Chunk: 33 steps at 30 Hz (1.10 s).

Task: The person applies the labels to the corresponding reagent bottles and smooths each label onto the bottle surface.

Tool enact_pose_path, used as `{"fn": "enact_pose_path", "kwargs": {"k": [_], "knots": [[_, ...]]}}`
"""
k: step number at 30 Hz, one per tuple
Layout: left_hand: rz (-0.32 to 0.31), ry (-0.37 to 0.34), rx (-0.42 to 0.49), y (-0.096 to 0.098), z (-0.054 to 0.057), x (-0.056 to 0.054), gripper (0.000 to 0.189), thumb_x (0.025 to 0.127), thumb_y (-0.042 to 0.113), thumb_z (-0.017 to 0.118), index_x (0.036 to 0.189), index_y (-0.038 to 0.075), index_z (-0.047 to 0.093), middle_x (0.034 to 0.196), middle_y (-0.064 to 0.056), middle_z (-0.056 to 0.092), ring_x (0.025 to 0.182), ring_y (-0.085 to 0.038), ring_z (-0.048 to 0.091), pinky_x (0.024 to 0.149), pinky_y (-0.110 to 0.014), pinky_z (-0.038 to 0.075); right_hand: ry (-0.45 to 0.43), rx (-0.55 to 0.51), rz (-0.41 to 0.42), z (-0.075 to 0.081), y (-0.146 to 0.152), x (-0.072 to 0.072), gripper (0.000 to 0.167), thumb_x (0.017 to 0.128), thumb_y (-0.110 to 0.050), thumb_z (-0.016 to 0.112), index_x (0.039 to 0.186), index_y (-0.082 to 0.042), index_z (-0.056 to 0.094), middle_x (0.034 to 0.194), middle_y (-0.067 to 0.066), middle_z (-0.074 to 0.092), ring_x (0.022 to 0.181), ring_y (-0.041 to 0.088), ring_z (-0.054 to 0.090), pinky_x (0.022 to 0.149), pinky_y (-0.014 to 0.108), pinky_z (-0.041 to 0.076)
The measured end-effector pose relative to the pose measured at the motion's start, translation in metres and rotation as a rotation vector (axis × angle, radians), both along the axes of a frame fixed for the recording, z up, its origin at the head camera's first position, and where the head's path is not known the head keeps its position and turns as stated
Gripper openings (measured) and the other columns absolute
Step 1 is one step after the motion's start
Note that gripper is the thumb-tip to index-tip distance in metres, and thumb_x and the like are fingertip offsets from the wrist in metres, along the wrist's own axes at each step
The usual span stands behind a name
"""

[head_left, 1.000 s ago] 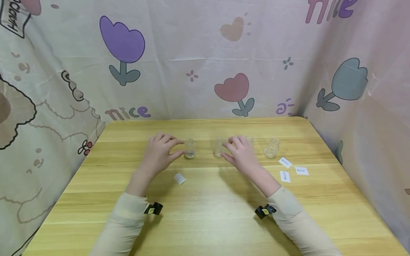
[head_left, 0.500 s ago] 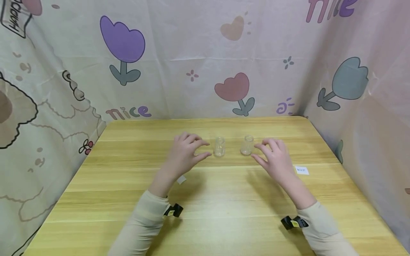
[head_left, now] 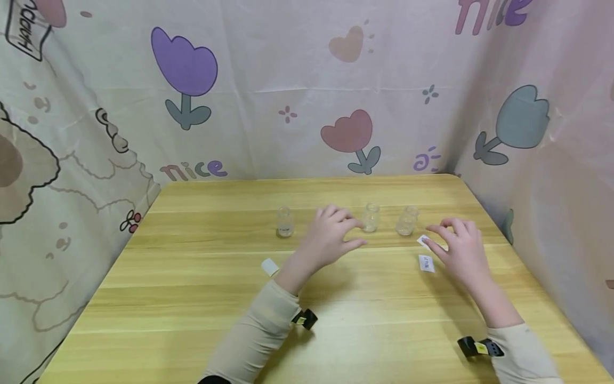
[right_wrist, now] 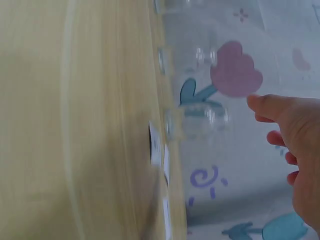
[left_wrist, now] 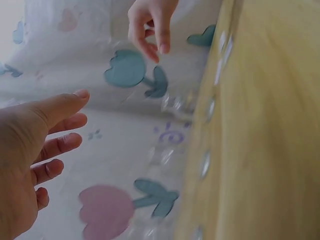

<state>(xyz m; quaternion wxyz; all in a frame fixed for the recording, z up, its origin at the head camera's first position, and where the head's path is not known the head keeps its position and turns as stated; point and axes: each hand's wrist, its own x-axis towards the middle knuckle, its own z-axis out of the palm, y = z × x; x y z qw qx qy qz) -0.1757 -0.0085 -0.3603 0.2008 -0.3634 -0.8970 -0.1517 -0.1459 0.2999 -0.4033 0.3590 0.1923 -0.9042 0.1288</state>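
Likely a reach, fingers parted: glass bottle (head_left: 371, 218) just beyond left hand (head_left: 331, 237), paper label (head_left: 421, 240) beside right hand (head_left: 459, 249); gripping calls for pinching.

The left sleeve (head_left: 254, 333) looks plain and beige to me, creased in soft folds, and the right sleeve (head_left: 525, 352) matches it. Beside the cuffs sit a left wrist device (head_left: 310, 319) and a right wrist device (head_left: 468, 346), small, black and blocky, each with a yellow label (head_left: 481, 348). Something black and rounded (head_left: 214, 380) shows farther up the left sleeve.
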Motion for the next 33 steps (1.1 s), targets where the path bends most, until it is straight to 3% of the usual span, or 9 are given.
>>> {"fn": "enact_pose_path", "kwargs": {"k": [4, 10, 18, 26, 33], "knots": [[0.019, -0.080, -0.074, 0.027, -0.008, 0.001, 0.037, 0.088, 0.057, 0.060, 0.115, 0.033, 0.067, 0.114, 0.013, 0.063, 0.109, -0.010, 0.049, 0.096, -0.035, 0.037, -0.106, 0.000, -0.028, -0.003, 0.015, 0.003, 0.035, 0.067, -0.013, 0.084, 0.100, -0.005, 0.072, 0.098, 0.018, 0.057, 0.088, 0.038, 0.043, 0.075, 0.049, 0.031], [0.031, -0.108, -0.133, 0.065, -0.024, -0.003, 0.037, 0.086, 0.061, 0.060, 0.114, 0.038, 0.067, 0.111, 0.017, 0.061, 0.107, -0.007, 0.048, 0.090, -0.028, 0.036, -0.311, 0.008, -0.052, -0.012, 0.032, 0.007, 0.036, 0.070, -0.017, 0.084, 0.103, -0.006, 0.074, 0.102, 0.020, 0.058, 0.093, 0.039, 0.042, 0.081, 0.054, 0.029], [0.056, -0.256, -0.177, 0.105, -0.042, -0.010, 0.039, 0.084, 0.061, 0.063, 0.117, 0.040, 0.065, 0.121, 0.016, 0.062, 0.112, -0.007, 0.048, 0.097, -0.032, 0.036, -0.507, 0.056, -0.086, -0.024, 0.041, 0.009, 0.036, 0.076, -0.028, 0.082, 0.106, -0.010, 0.074, 0.105, 0.016, 0.058, 0.096, 0.035, 0.042, 0.077, 0.049, 0.030], [0.010, -0.335, -0.229, 0.137, -0.053, -0.019, 0.030, 0.088, 0.050, 0.065, 0.117, 0.045, 0.064, 0.134, 0.014, 0.058, 0.121, -0.010, 0.047, 0.097, -0.030, 0.036, -0.600, 0.053, -0.123, -0.022, 0.037, 0.013, 0.032, 0.077, -0.031, 0.079, 0.099, -0.008, 0.073, 0.110, 0.021, 0.059, 0.102, 0.041, 0.043, 0.083, 0.056, 0.031], [-0.074, -0.330, -0.286, 0.152, -0.061, -0.033, 0.029, 0.089, 0.043, 0.067, 0.117, 0.046, 0.064, 0.133, 0.014, 0.057, 0.124, -0.009, 0.045, 0.102, -0.029, 0.036, -0.635, -0.018, -0.216, -0.021, 0.023, 0.023, 0.034, 0.079, -0.034, 0.078, 0.098, -0.006, 0.072, 0.107, 0.022, 0.060, 0.092, 0.036, 0.043, 0.076, 0.046, 0.032]]}}
